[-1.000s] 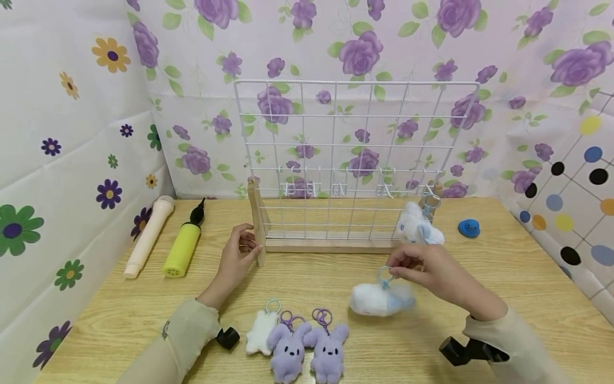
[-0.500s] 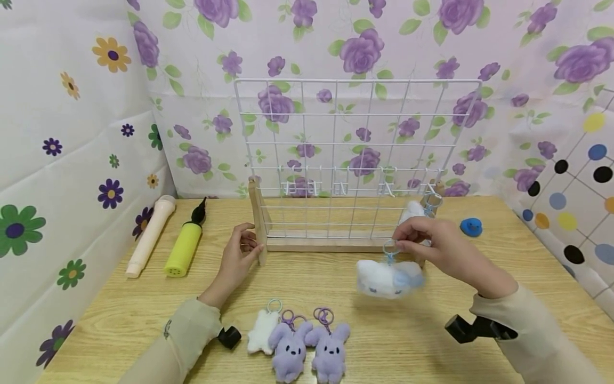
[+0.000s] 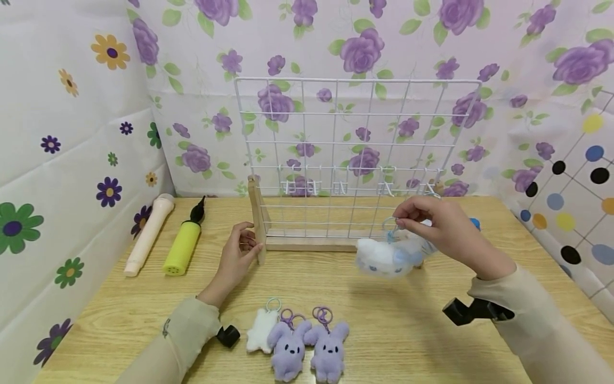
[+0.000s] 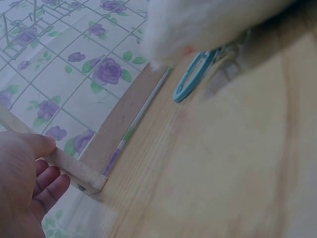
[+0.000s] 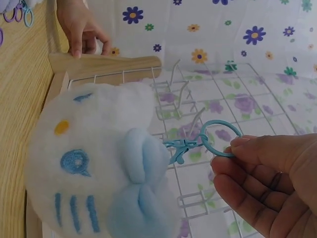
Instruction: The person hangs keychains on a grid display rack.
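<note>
My right hand point(image 3: 438, 226) pinches the blue ring point(image 5: 218, 139) of a white plush cat keychain point(image 3: 379, 257), with a pale blue bow. The plush hangs sideways, apart from the table, in front of the lower right of a white wire grid rack point(image 3: 355, 80). Several white hooks point(image 3: 302, 188) sit across the grid. Another white plush on the right-hand hook is mostly hidden behind my right hand. My left hand point(image 3: 237, 256) grips the rack's left wooden foot point(image 3: 259, 224), thumb in front and fingers curled at its outer side.
Near the front of the table lie a white plush keychain point(image 3: 262, 330) and two purple bunny keychains point(image 3: 289, 352). A yellow pump point(image 3: 183, 248) and a pale tube point(image 3: 148, 237) lie at left. A blue rubber duck point(image 3: 475, 223) peeks out behind my right hand.
My right hand has lifted the cat keychain upward toward the rack, and the plush has turned to show its face. The left hand stays on the wooden foot.
</note>
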`<state>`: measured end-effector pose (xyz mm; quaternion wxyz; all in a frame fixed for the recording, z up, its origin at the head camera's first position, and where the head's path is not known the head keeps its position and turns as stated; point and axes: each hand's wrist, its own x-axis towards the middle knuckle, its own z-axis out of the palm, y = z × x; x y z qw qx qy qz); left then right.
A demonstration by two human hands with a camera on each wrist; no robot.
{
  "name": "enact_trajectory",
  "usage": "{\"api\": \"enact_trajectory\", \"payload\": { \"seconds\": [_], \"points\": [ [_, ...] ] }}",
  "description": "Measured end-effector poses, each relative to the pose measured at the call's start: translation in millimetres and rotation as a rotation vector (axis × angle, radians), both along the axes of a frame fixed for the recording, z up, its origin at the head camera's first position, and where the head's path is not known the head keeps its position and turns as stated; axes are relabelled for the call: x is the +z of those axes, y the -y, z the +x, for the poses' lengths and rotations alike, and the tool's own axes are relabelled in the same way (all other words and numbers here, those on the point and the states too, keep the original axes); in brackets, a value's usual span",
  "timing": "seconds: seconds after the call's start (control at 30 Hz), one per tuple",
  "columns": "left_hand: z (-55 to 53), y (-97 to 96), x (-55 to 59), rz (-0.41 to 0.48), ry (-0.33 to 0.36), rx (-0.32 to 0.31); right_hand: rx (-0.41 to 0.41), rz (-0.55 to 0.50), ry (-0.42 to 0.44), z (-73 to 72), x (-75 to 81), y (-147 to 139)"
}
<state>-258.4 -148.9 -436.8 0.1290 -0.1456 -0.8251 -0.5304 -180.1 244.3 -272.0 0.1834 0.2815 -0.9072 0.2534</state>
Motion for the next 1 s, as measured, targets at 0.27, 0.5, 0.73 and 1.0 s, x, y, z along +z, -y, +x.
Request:
{"api": "enact_trajectory", "payload": {
  "seconds": [0.27, 0.5, 0.73, 1.0],
  "points": [
    [-0.4, 0.5, -1.3, 0.004, 0.001, 0.0, -0.061, 0.007, -0.011, -5.9, 9.9, 1.4],
    [-1.5, 1.6, -2.1, 0.006, -0.002, -0.002, -0.084, -0.002, -0.025, -12.5, 17.4, 3.4],
    [-2.1, 1.7, -2.8, 0.007, -0.001, -0.005, -0.117, 0.009, -0.032, -21.3, 19.3, 5.1],
    [-2.6, 2.4, -3.2, 0.005, -0.005, -0.002, -0.156, 0.032, 0.062, -31.2, 18.2, 6.4]
  ]
}}
